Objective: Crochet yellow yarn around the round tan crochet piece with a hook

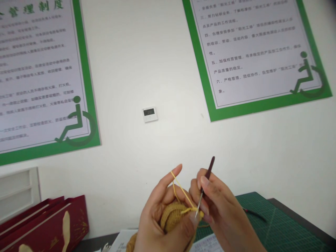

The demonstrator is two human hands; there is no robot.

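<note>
In my left hand (154, 213) is a mustard-yellow crochet piece (172, 215), gripped by the thumb and the lower fingers. The left index finger points up, with a strand of yellow yarn (183, 190) looped over it and running down to the work. My right hand (220, 199) pinches a crochet hook (209, 171) with a dark red handle. The hook's metal shaft slants down to the piece's edge, beside the left thumb tip. Whether its tip sits inside a stitch cannot be made out. More of the piece is hidden behind the left palm.
A green cutting mat (275, 224) lies on the dark table at right, with a dark curved tool (256, 214) on it. Printed papers (207, 243) lie under the hands. Red gift bags (47, 224) stand at left. The wall carries a thermostat (150, 114) and green-framed posters (214, 113).
</note>
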